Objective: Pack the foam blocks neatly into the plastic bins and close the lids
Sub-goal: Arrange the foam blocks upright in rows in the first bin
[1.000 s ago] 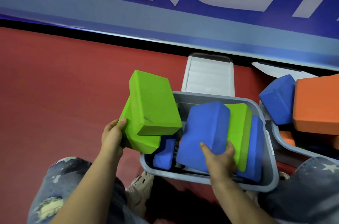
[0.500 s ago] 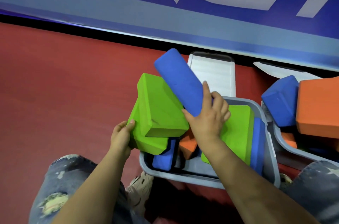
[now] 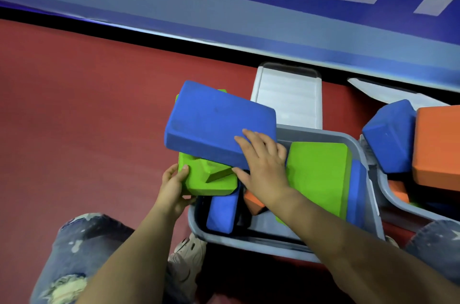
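Hands: our right hand (image 3: 261, 169) clamps the big blue foam block (image 3: 219, 124); our left hand (image 3: 174, 186) grips green foam blocks (image 3: 209, 179).
Hidden: that blue block covers most of the green pair.
Cut off: second bin (image 3: 398, 201) at frame edge.

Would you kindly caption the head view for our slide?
Right hand lays a blue block over green blocks held by the left hand beside the open bin.

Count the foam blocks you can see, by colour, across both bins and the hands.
Blue blocks: 4
Green blocks: 3
Orange blocks: 3
Total: 10 visible; more may lie hidden deeper in the bins.
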`<act>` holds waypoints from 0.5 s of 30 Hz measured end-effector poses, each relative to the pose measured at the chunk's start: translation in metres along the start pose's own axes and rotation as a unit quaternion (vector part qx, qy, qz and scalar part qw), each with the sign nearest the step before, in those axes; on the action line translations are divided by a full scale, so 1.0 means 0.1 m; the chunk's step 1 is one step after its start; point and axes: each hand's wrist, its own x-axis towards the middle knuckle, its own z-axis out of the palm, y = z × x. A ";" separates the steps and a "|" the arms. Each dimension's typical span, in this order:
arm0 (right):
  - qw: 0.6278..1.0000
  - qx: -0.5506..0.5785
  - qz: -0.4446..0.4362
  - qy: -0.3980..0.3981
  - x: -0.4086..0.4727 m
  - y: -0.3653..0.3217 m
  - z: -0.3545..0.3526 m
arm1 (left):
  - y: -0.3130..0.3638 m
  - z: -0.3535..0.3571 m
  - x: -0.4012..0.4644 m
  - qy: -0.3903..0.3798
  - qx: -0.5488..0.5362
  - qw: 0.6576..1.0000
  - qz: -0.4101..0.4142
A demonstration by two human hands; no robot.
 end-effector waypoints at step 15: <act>0.809 0.451 0.350 -0.139 -0.69 0.35 -0.23 | 0.33 0.29 -0.80 0.179 0.402 0.861 0.256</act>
